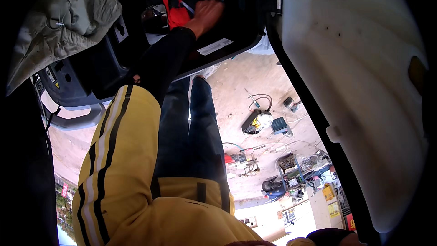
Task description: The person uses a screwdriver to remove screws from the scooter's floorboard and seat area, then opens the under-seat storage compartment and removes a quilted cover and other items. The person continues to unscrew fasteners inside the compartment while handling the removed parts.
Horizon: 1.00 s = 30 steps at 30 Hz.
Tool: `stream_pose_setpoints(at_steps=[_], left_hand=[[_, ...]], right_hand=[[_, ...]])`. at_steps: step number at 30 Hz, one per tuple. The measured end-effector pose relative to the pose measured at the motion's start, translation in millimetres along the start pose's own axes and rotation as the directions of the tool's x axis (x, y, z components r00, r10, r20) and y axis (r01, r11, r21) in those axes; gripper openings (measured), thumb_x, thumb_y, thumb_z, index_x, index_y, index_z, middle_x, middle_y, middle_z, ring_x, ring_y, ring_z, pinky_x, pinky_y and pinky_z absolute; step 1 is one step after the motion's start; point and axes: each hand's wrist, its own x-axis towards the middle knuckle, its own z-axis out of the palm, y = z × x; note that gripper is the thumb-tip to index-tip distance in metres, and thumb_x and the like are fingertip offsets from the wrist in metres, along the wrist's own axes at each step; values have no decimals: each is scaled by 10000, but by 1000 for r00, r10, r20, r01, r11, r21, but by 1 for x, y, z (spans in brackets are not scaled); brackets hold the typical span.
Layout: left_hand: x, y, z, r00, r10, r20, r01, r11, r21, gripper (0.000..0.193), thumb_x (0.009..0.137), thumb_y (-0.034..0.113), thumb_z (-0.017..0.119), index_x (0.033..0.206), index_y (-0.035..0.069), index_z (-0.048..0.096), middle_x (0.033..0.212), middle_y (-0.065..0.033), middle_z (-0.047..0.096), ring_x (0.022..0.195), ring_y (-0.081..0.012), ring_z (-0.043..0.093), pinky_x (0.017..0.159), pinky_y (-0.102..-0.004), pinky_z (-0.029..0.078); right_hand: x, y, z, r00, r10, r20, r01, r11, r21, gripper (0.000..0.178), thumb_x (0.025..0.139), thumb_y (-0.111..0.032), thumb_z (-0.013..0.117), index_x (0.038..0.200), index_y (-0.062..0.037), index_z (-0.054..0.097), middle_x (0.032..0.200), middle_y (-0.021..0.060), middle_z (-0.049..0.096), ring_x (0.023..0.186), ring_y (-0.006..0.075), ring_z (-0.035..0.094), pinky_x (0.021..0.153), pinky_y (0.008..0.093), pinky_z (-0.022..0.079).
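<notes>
My left arm, in a yellow sleeve with black and white stripes and a black lower sleeve, reaches up into a dark compartment. There my left hand (207, 17) is closed, its back toward me and its fingertips hidden; I cannot make out what it grips. Beside it lies red and black cloth (178, 14). A white label (215, 47) is on the dark panel below the hand. At the bottom right edge, a sliver of skin past a black cuff appears to be my right hand (353, 240); its fingers are out of sight.
A large whitish panel (355, 86) with a dark edge hangs on the right. Grey-green fabric (73, 13) covers the upper left, above a dark plastic housing (68, 79). On the ground lie an open black tool case (251, 123), cables and several tools.
</notes>
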Motion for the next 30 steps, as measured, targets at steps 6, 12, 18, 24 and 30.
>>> stream_pose_setpoints(at_steps=[6,12,18,24,30], left_hand=[[-1,3,-1,996,-78,-48,73,994,-83,182,893,262,720,902,84,757,931,-215,768,899,-397,762,807,-530,584],[-15,-30,-40,985,-109,130,114,993,-31,282,895,277,727,1107,92,751,1058,-180,751,1011,-400,728,865,-541,571],[-11,-12,-36,987,88,133,-86,996,-16,226,938,187,691,1124,74,750,1186,-179,722,1001,-386,736,856,-494,592],[-6,-18,-7,974,227,-15,-224,969,105,248,920,189,678,1124,71,757,1257,-162,718,1023,-363,751,853,-475,607],[-12,-12,-25,977,69,200,-58,996,-63,238,950,191,666,1134,62,744,1319,-190,662,1110,-395,705,946,-497,571]], right_hand=[[3,0,-6,999,25,-20,-23,997,67,451,1056,58,254,1365,361,380,1393,517,478,1382,505,511,1275,500,343],[3,-3,-4,999,31,-39,-25,990,139,449,1057,50,266,1364,355,387,1386,507,485,1374,498,517,1266,495,350],[6,-4,-8,997,50,-55,-38,979,200,448,1058,42,278,1363,349,394,1379,497,493,1366,490,523,1258,491,356],[5,-5,-7,993,67,-92,-42,967,251,447,1059,33,290,1361,343,401,1372,487,500,1358,483,529,1249,487,363],[3,-9,-3,992,78,-102,-43,949,311,446,1059,25,303,1360,337,408,1365,478,508,1350,476,535,1241,482,369]])
